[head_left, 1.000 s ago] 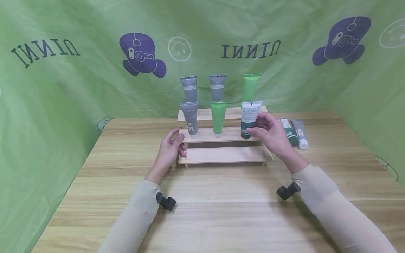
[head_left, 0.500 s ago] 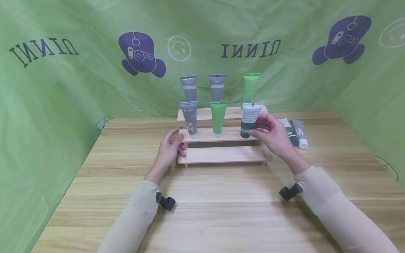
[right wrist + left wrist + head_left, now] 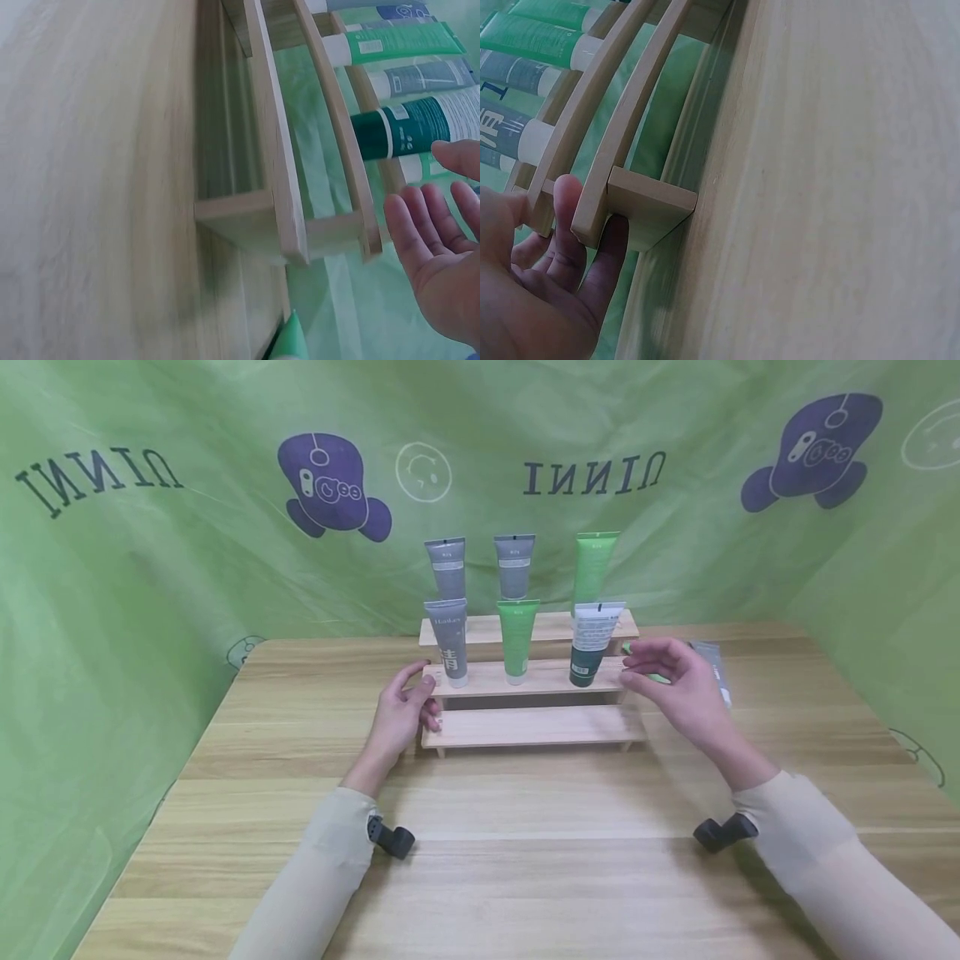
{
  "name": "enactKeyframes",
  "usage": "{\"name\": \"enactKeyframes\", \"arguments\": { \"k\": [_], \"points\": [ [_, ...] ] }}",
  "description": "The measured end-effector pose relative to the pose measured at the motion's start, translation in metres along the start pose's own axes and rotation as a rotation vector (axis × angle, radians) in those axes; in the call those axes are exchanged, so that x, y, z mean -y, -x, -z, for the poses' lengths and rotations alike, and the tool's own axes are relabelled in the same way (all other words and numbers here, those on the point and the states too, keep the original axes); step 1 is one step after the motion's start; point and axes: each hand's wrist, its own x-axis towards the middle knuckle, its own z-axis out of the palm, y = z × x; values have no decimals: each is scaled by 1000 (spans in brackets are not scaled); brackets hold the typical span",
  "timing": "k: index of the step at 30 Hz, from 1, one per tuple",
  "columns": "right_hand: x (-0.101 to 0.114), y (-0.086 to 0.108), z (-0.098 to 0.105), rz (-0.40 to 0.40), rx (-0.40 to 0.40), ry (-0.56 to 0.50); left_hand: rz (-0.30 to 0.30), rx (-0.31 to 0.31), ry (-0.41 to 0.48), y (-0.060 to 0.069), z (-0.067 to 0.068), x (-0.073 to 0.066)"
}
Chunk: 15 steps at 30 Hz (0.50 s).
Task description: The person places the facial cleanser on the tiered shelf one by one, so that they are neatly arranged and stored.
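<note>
A three-tier wooden rack [image 3: 532, 727] stands on the table. My left hand [image 3: 397, 714] grips its left end, with fingers curled about the shelf ends in the left wrist view. On the middle tier stand a grey tube [image 3: 450, 639], a green tube [image 3: 517, 639] and a white and dark-green tube [image 3: 594, 639], all cap down. My right hand [image 3: 678, 693] is just right of the white and dark-green tube, apart from it. Its fingers [image 3: 409, 232] are loosely bent with nothing between them.
Two grey tubes [image 3: 514, 564] and a taller green tube [image 3: 595, 564] stand on the top tier. Behind my right hand lie a grey tube [image 3: 708, 658] and a partly hidden green tube [image 3: 658, 678]. A green printed cloth [image 3: 480, 435] hangs behind the table [image 3: 480, 877].
My right hand has let go of the white and dark-green tube and drawn back to the right. The tube stays upright on the middle tier. My left hand has not moved.
</note>
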Motion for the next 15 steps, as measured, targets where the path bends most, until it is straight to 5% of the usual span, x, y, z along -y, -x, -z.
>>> {"name": "enactKeyframes", "arguments": {
  "k": [8, 15],
  "points": [
    [-6, 13, 26, -113, 31, -248, 5, 13, -4, -1, 1, 1],
    [-11, 23, 57, -234, 70, -197, -1, 15, -1, 0, 1, 0]
  ]
}}
